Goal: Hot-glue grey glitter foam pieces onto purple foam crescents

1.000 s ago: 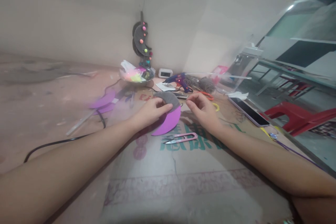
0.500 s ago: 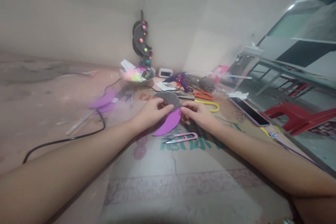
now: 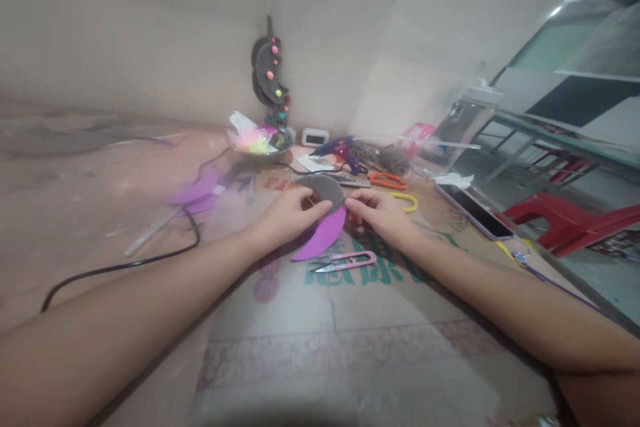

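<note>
A purple foam crescent [image 3: 324,235] lies on a cardboard sheet [image 3: 350,320], with a grey piece [image 3: 326,188] laid over its upper edge. My left hand [image 3: 289,213] presses down on the left side of the grey piece, fingers curled over it. My right hand [image 3: 376,211] pinches the right end of the grey piece and crescent. Pink thread snips [image 3: 345,261] lie just in front of the crescent.
Behind the hands lie orange scissors [image 3: 387,180], a blue glue gun [image 3: 340,148], a twine ball [image 3: 394,160], a bowl of coloured bits [image 3: 257,141] and a small clock [image 3: 315,138]. A phone [image 3: 474,211] lies at right. A black cable [image 3: 125,265] and purple foam pieces [image 3: 197,192] are at left.
My right hand moved left from beside the crescent and closed its fingers on the right end of the grey piece. My left hand stayed on the piece.
</note>
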Demonstrator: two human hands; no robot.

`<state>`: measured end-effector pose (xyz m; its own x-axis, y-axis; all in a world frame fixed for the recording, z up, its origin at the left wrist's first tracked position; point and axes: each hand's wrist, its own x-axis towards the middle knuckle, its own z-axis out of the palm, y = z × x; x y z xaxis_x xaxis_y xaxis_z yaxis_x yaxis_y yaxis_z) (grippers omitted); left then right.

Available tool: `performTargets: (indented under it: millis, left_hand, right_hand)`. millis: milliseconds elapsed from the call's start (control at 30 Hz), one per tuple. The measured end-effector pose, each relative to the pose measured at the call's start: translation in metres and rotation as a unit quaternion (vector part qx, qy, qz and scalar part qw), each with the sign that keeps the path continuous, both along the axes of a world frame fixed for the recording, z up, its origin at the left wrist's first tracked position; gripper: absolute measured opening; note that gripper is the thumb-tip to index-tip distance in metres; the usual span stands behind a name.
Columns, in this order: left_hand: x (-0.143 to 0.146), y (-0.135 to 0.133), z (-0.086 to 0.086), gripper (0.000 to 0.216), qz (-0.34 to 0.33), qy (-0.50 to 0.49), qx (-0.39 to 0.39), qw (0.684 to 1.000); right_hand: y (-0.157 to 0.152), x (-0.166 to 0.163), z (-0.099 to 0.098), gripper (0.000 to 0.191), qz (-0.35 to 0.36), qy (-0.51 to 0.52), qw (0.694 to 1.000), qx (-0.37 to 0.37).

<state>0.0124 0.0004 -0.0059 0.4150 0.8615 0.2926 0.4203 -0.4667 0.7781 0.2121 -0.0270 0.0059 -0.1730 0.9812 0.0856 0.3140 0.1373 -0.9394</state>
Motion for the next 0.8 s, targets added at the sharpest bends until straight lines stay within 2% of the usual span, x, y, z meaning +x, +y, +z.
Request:
performTargets:
  millis: [200, 367, 500, 667, 800]
  left_hand:
    - [0.001, 0.000, -0.001, 0.034, -0.007, -0.021, -0.006, 1.000]
    - [0.000, 0.000, -0.001, 0.035, 0.009, -0.044, -0.041, 0.998]
    - [0.000, 0.001, 0.002, 0.036, 0.022, -0.053, -0.054, 0.997]
    - [-0.001, 0.003, 0.005, 0.036, 0.056, -0.056, -0.070, 0.994]
    - [-0.003, 0.008, -0.001, 0.037, 0.055, -0.101, -0.075, 0.991]
  right_hand:
    - [0.000, 0.001, -0.001, 0.034, 0.010, -0.007, 1.000, 0.010]
    - [0.000, 0.001, 0.001, 0.049, -0.005, -0.040, 0.999, 0.026]
    - [0.003, 0.005, -0.002, 0.059, -0.029, -0.014, 0.999, 0.025]
    - [0.013, 0.014, -0.004, 0.051, -0.098, 0.061, 0.988, 0.104]
    - [0.020, 0.019, -0.005, 0.044, -0.093, 0.111, 0.983, 0.112]
